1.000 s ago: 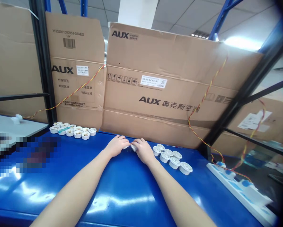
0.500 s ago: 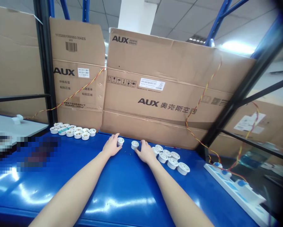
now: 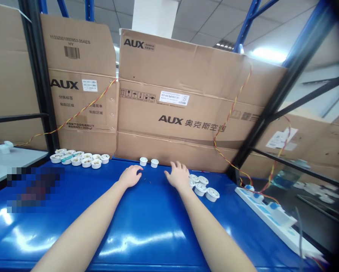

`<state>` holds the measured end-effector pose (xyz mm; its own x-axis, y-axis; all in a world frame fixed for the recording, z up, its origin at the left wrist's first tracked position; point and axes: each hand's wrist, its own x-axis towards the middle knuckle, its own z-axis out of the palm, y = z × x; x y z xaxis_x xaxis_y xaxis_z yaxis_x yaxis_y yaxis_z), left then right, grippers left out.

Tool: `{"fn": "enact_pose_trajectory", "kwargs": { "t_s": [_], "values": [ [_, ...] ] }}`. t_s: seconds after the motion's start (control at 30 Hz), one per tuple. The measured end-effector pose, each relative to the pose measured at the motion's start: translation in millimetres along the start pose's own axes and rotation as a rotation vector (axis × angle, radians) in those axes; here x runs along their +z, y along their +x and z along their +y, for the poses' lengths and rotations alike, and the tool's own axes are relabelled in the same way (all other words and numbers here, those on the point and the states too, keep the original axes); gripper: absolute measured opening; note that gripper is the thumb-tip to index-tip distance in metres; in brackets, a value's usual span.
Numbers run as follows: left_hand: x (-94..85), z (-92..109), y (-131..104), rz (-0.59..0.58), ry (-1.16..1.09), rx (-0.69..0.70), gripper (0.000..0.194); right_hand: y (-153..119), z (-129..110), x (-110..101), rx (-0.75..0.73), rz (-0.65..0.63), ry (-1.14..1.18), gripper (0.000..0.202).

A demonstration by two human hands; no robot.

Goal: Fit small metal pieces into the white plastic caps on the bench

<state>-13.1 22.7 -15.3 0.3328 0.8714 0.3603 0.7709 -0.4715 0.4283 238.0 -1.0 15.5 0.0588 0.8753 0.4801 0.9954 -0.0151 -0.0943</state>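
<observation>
Both hands have drawn back from the two small white cups [image 3: 143, 161], which now stand closer together and nearer the far edge of the blue tabletop [image 3: 147, 223]. Left hand [image 3: 130, 176] is open and holds nothing, its fingers loosely curved, just on the near side of the left cup of the pair. Right hand [image 3: 178, 176] is open too, fingers spread, to the right of the pair. Beside its wrist, partly hidden by it, is a cluster of white round tubs [image 3: 212, 194]. Well to the left, near the far edge, open white tubs [image 3: 96, 163] with yellowish-brown contents sit close together, a teal object [image 3: 68, 158] lying across some of them. Behind the tabletop stand AUX-printed cardboard panels [image 3: 169, 147], with a red-and-yellow twisted wire [image 3: 84, 108] crossing the left one. Along the right side lies a white power strip [image 3: 282, 230] with plugs in it.
</observation>
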Motion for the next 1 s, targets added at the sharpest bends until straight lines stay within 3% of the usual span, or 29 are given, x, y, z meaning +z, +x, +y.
{"fn": "enact_pose_trajectory", "kwargs": {
  "t_s": [0.13,0.27,0.37,0.53,0.6,0.7,0.8,1.0],
  "values": [
    [-1.8,4.2,-1.5,-0.136,-0.012,0.138,0.047,1.9,17.5,5.1,0.198,-0.192,-0.043,0.069],
    [-1.5,8.3,-2.7,-0.257,-0.007,0.278,0.052,1.9,16.6,11.7,0.193,-0.318,-0.052,0.067],
    [-0.7,9.6,-3.4,-0.245,-0.008,0.268,0.051,0.2,8.7,16.5,0.081,-0.310,-0.011,0.058],
    [0.0,9.6,-3.3,-0.237,-0.001,0.290,0.047,-3.9,-5.5,16.3,-0.353,-0.284,0.206,0.058],
    [0.4,9.4,-3.2,-0.223,0.003,0.282,0.048,-4.9,-10.3,11.7,-0.448,-0.238,0.272,0.061],
    [1.1,9.1,-3.6,-0.170,0.015,0.241,0.052,-5.0,-13.7,5.1,-0.294,-0.176,0.250,0.062],
    [1.6,9.1,-3.3,-0.114,0.028,0.202,0.057,-3.7,-11.4,6.2,-0.080,-0.242,0.210,0.062],
    [6.1,10.9,3.6,-0.119,0.108,0.115,0.063,-2.0,-8.6,26.3,-0.176,-0.287,0.400,0.056]
  ]
}}
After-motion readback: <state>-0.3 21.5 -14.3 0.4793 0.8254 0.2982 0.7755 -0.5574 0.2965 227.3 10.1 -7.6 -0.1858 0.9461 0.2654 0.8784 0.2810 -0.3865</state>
